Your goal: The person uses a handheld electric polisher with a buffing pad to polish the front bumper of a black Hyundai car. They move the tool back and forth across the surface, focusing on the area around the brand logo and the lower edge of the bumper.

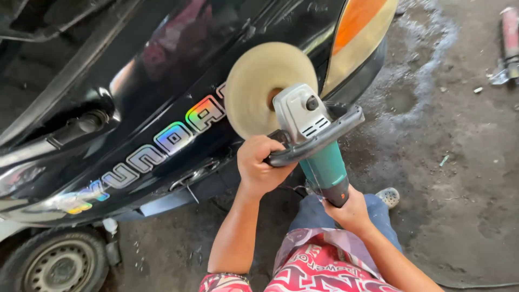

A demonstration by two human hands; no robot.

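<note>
I hold a polishing machine [316,143] with a teal body and a silver gear head. Its round cream wool pad [259,81] presses against the glossy black side panel [135,97] of a scooter, near the rainbow lettering. My left hand [259,165] is shut around the grey bow handle at the front of the machine. My right hand [348,208] grips the rear end of the teal body. The orange and clear tail lamp [359,35] sits just right of the pad.
The scooter's rear wheel [57,265] is at the lower left. A grey concrete floor [448,162] with wet stains spreads to the right. A red tool [509,43] lies at the top right. My knee in blue jeans and a pale shoe [388,196] are below the machine.
</note>
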